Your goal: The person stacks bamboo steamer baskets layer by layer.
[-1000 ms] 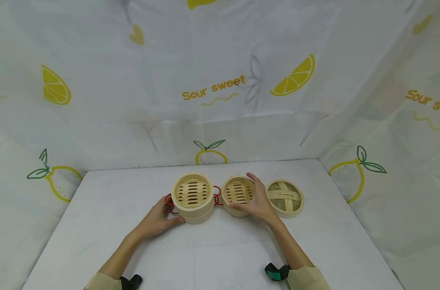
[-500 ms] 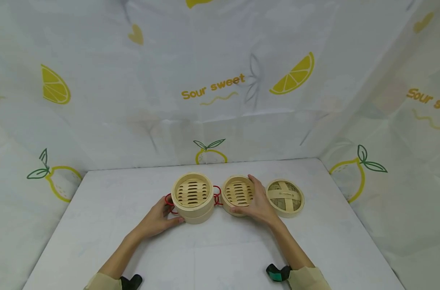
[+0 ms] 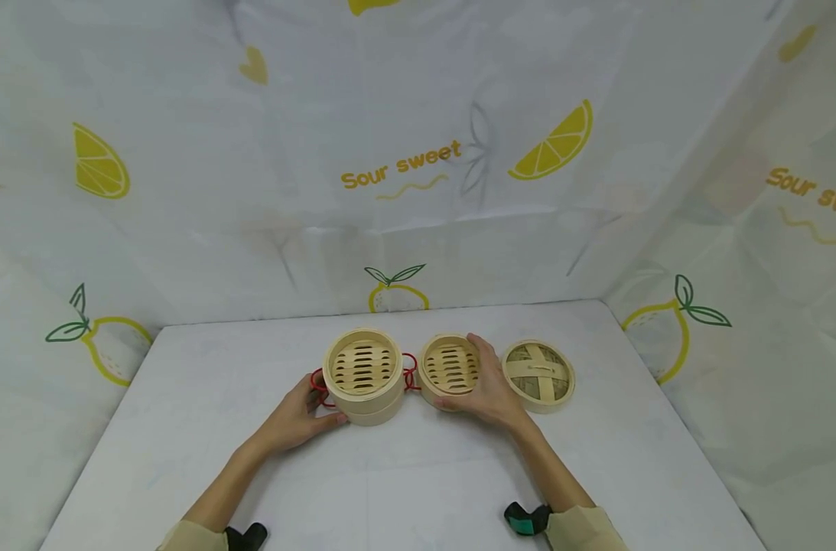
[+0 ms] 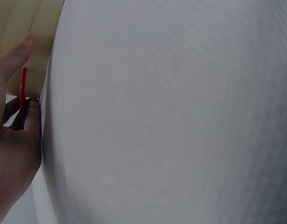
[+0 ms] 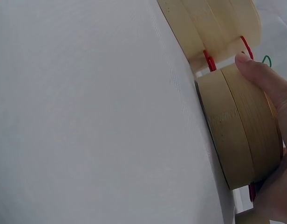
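Head view: slotted bamboo steamer [image 3: 364, 369] in left hand [image 3: 297, 419], smaller steamer [image 3: 448, 367] in right hand [image 3: 490, 393]

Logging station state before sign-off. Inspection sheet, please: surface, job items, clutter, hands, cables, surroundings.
Surface: white table, faint crease lines.
Job items: taller steamer and shorter steamer, both uncovered, slats showing; red loops between them; round lid on the table, beyond the shorter one.
Clutter: nothing seen.
Hands: left hand holds the taller steamer's side; right hand grips the shorter.
Cables: nothing seen.
Surroundings: pale backdrop, lemon prints, "Sour sweet" lettering.
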`<state>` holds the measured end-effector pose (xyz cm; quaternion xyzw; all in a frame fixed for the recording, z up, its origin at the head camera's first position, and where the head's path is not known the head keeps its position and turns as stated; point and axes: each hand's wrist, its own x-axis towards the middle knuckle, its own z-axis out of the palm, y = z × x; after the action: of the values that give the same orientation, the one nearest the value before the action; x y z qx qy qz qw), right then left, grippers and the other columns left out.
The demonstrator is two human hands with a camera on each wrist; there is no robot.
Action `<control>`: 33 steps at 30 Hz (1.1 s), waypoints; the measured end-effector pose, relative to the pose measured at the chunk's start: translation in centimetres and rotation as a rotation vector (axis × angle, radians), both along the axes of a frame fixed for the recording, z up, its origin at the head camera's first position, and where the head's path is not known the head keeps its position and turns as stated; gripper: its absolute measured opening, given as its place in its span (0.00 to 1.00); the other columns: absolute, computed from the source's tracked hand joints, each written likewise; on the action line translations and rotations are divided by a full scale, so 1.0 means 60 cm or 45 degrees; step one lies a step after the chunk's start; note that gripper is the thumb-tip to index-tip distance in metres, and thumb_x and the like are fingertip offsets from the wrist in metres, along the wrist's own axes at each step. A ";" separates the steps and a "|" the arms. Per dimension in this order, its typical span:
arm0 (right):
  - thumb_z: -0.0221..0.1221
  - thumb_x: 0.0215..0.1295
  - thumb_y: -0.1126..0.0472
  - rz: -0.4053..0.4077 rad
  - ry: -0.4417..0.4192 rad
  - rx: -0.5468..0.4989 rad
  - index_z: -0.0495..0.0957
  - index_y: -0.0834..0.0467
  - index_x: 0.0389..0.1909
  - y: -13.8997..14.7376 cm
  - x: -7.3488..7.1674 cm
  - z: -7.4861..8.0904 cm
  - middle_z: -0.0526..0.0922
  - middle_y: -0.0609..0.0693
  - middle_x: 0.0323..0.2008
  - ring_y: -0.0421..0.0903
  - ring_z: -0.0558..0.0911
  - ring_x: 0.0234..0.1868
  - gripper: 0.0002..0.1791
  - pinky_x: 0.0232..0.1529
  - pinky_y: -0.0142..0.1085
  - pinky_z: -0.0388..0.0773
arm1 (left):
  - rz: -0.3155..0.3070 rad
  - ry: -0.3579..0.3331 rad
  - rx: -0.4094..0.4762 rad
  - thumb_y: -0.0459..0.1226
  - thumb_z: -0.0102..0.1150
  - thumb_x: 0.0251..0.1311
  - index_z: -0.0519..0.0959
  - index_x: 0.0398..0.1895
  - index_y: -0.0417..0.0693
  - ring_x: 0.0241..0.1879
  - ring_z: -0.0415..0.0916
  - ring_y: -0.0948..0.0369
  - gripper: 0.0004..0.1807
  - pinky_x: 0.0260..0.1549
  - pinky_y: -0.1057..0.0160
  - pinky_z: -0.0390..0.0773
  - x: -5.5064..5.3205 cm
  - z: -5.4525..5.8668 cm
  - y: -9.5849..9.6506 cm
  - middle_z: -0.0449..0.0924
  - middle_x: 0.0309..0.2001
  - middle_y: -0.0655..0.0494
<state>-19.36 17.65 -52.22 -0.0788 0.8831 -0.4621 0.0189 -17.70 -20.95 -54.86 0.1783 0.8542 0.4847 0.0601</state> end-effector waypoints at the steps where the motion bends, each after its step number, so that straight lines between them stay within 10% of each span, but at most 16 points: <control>1: 0.88 0.42 0.44 -0.001 0.000 -0.002 0.47 0.58 0.87 0.000 0.000 0.000 0.55 0.62 0.85 0.64 0.57 0.86 0.78 0.87 0.67 0.60 | -0.003 0.000 0.002 0.44 0.83 0.59 0.68 0.77 0.39 0.72 0.77 0.42 0.47 0.77 0.41 0.75 0.000 0.000 0.000 0.79 0.67 0.43; 33: 0.88 0.40 0.46 -0.027 0.084 -0.043 0.51 0.57 0.86 0.002 0.003 0.006 0.57 0.60 0.85 0.62 0.58 0.86 0.76 0.88 0.66 0.58 | -0.014 0.021 0.033 0.43 0.83 0.59 0.68 0.77 0.39 0.71 0.78 0.44 0.47 0.78 0.44 0.75 -0.002 -0.004 0.001 0.79 0.67 0.43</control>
<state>-19.18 17.76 -51.83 -0.0851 0.8760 -0.4744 -0.0165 -17.83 -20.91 -55.11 0.1878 0.8472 0.4941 0.0536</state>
